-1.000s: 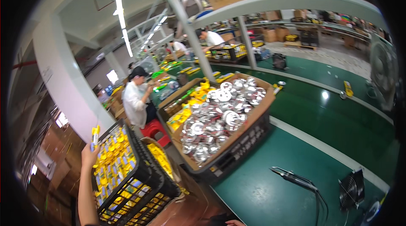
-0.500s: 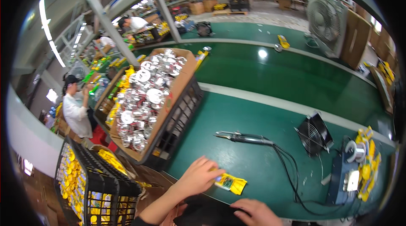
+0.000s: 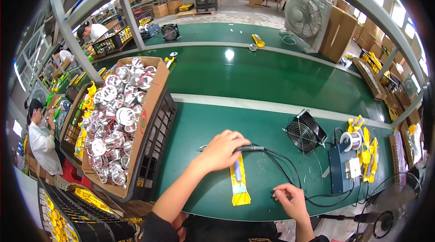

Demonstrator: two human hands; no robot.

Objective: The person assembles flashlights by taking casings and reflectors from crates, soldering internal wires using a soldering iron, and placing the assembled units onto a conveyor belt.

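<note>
My left hand is closed on the far end of a long yellow plastic casing, which has a lilac cylinder and a pale label along it. That far end is hidden under my fingers. The soldering iron lies crosswise beneath the same hand, its tip showing at the left of my palm and its cable running right. My right hand is over the near part of the green bench, right of the casing. Its thumb and fingers are curled together; whatever is between them, if anything, cannot be made out.
A carton of silver reflector cups sits in a black crate at the left. On the right are a small black fan, a blue soldering station with a solder spool, and yellow casings. A green belt runs behind.
My left hand has carried the yellow casing right and away from me, turning it lengthwise, up to the iron. My right hand has moved right and forward. The whole view has shifted rightward.
</note>
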